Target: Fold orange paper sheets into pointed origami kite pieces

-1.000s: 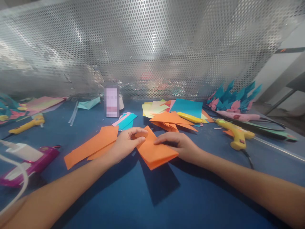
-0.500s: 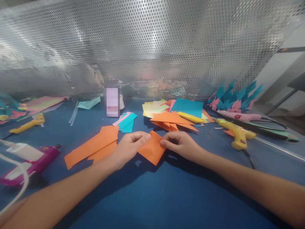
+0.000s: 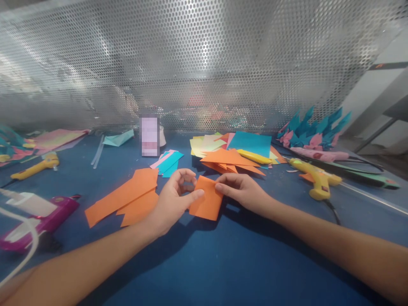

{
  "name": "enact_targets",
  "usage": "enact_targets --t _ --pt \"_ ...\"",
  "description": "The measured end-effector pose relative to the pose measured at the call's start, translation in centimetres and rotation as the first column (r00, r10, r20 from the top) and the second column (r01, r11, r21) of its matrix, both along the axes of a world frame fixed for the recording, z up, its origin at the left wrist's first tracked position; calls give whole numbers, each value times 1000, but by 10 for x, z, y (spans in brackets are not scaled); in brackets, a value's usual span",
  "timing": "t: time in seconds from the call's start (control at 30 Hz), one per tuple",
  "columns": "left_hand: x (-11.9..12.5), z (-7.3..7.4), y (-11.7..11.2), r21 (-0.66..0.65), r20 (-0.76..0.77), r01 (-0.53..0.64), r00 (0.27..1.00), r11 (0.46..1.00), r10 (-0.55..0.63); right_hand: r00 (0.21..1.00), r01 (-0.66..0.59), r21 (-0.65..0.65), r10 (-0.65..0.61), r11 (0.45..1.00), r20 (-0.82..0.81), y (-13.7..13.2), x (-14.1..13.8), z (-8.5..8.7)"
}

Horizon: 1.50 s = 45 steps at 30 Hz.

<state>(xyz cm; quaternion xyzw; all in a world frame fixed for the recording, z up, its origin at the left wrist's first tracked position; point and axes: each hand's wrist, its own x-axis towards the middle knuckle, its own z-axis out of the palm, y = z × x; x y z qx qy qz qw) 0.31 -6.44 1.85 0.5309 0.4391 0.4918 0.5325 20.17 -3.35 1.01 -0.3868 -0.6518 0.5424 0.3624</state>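
A small orange sheet of paper (image 3: 205,204) is held above the blue tabletop, its face toward me and its edges nearly upright. My right hand (image 3: 240,187) pinches its upper right edge between thumb and fingers. At the paper's left side is my left hand (image 3: 174,197), fingers parted and curved. Its thumb lies against the front of the sheet, with a gap between thumb and fingers. Left of that hand lie larger orange paper pieces (image 3: 127,193). Behind my hands is a pile of pointed orange paper pieces (image 3: 223,159), with a yellow cutter (image 3: 255,156) on top.
Blue and pink paper strips (image 3: 168,161) lie near an upright phone (image 3: 149,136). Yellow glue guns lie at the left (image 3: 36,165) and right (image 3: 318,180). A magenta power strip (image 3: 60,212) with a white charger is at left. Folded blue and pink paper shapes (image 3: 314,129) stand back right.
The orange sheet has turned from a diamond position to nearly square. My left fingers have spread from their pinch on its upper left edge; my right hand keeps its pinch.
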Motion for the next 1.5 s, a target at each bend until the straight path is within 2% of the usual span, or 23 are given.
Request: enact_targets --t 0.17,0.27,0.57,0.87,1.07,1.2,1.5 --pt "0 -2 0 -61 -5 100 995 993 -100 1000 0 -12 -1 1000 -7 -1 0 0" --pt "0 -2 0 -99 6 118 993 988 -118 1000 6 -15 -6 1000 -5 -1 0 1" --pt "1 1 -1 -136 89 85 993 987 -73 1000 24 -15 -24 1000 3 -2 1 0" --pt "0 0 0 -80 1 31 1000 996 -31 1000 8 11 -7 1000 -7 -7 -2 3" --pt "1 1 -2 -92 67 -16 997 996 22 994 94 -24 -96 995 -48 -7 -2 7" --pt "3 1 -4 -82 78 -50 995 995 56 991 102 -54 -107 993 -83 -7 -3 10" --pt "3 1 -4 -115 104 -8 994 993 20 984 170 -5 -170 985 -61 -5 -2 8"
